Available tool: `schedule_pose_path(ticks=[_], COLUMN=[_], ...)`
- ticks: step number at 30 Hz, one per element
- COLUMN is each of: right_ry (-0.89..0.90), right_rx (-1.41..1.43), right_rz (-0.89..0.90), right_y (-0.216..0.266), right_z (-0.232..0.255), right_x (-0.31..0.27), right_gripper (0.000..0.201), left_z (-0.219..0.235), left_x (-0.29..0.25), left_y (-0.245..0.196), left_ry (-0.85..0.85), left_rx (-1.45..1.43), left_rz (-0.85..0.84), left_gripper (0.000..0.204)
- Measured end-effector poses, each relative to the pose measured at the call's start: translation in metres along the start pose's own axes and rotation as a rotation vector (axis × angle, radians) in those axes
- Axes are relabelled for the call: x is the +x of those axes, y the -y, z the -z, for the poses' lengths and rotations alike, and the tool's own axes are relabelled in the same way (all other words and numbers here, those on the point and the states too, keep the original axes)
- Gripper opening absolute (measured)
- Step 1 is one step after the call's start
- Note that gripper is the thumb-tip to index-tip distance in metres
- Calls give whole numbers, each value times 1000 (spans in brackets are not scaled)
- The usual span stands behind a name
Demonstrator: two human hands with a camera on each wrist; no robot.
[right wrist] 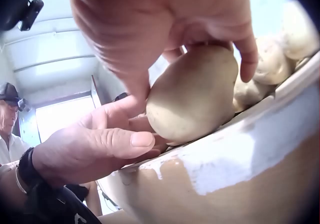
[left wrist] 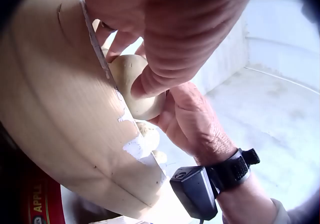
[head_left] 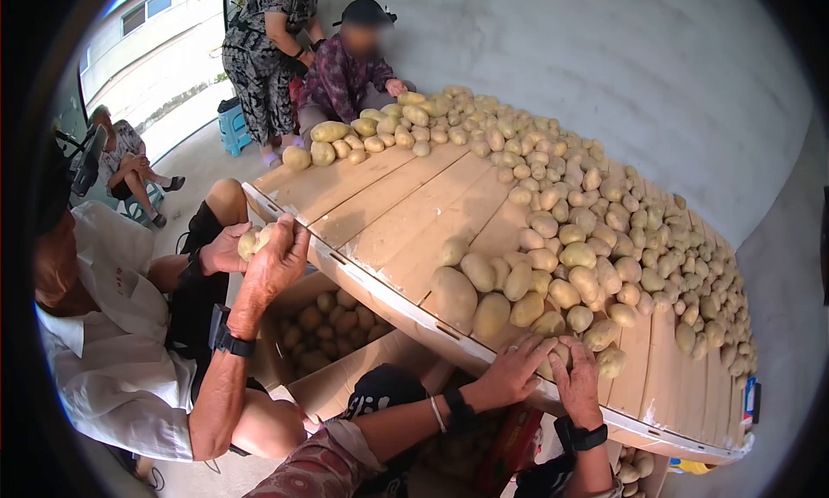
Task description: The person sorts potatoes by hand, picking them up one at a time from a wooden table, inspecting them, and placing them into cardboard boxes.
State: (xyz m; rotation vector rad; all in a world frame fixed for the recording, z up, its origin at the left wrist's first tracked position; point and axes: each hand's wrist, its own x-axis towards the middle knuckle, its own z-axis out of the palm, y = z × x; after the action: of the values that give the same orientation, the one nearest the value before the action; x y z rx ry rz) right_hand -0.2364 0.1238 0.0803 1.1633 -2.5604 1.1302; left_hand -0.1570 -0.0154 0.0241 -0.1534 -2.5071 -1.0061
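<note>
Right hand (right wrist: 155, 28): fingers spread and bent over a potato (right wrist: 195, 93), thumb on one flank, fingers reaching down the other. Left hand (right wrist: 95, 146): partly open, cupped, fingertips low against the same potato; the left-wrist view shows the thumb pressed to its skin. Exact hold of the hidden fingertips: cannot tell.

Potato sits between both hands at the white-painted rim (right wrist: 225, 166), loose potatoes (head_left: 579, 256) just beside it on the plank tabletop (head_left: 414, 213). Likely trouble: round, smooth skin and a shallow left cup; should the right fingers slacken first, it could roll over the edge and drop. Right fingers hang close to neighbours, so a wide swing might nudge one loose. Chipped paint at the rim could scrape skin or knuckles.

Farther out: carton of potatoes (head_left: 354, 373) under the edge; person in white shirt (head_left: 121, 334) holding another potato (head_left: 249, 243).
</note>
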Motion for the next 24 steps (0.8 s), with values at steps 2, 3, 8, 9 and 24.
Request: schedule_pose_path(ticks=[2,3,8,9,24], right_ry=[87,90,126,93,241], right_rx=[-75,-74,-129,-125,-130], right_rz=[50,46,-92,-96,-177], right_y=[3,2,-16,-18,-19], right_z=[6,6,5,2,16], right_x=[-1,-1,2,2,-10], right_gripper=[49,49,75,73,50], left_z=[1,0,0,5,61], left_x=[2,1,1,4,22], left_y=[0,2,4,6,44], left_ry=[19,-5,-3,-41,-143], left_rx=[9,-37,-46,-73,-690], left_rz=[36,20,46,-21,237], left_gripper=[72,71,69,67,22])
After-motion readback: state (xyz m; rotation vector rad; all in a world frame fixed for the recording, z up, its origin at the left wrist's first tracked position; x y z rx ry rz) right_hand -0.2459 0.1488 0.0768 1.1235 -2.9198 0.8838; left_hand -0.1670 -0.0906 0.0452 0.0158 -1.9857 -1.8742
